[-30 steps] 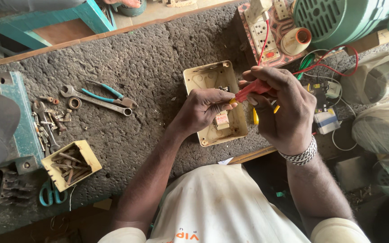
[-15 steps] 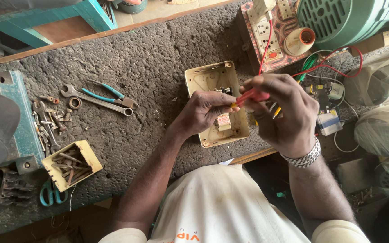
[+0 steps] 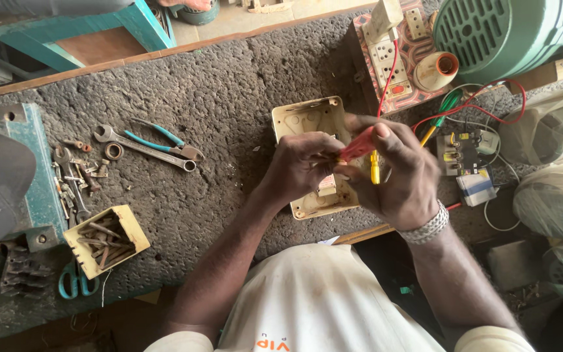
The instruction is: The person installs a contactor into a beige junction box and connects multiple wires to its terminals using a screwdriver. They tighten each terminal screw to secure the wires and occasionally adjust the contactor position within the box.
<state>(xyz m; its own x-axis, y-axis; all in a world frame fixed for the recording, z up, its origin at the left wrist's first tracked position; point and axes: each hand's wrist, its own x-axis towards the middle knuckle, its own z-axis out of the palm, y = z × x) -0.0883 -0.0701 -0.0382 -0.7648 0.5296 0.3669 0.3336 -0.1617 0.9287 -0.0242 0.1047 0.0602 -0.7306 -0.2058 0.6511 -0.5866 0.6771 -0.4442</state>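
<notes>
Here, hands around boxy cream casing

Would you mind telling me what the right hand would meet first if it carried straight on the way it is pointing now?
The right hand, gripping a red tool, points toward the left hand. It would probably meet those fingers first, above the cream plastic box, though depth is unclear.

A repair workshop: rough workbench strewn with spanner, pliers, wires.

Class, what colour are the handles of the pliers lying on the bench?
Blue, on the pliers, in the head view.
</notes>
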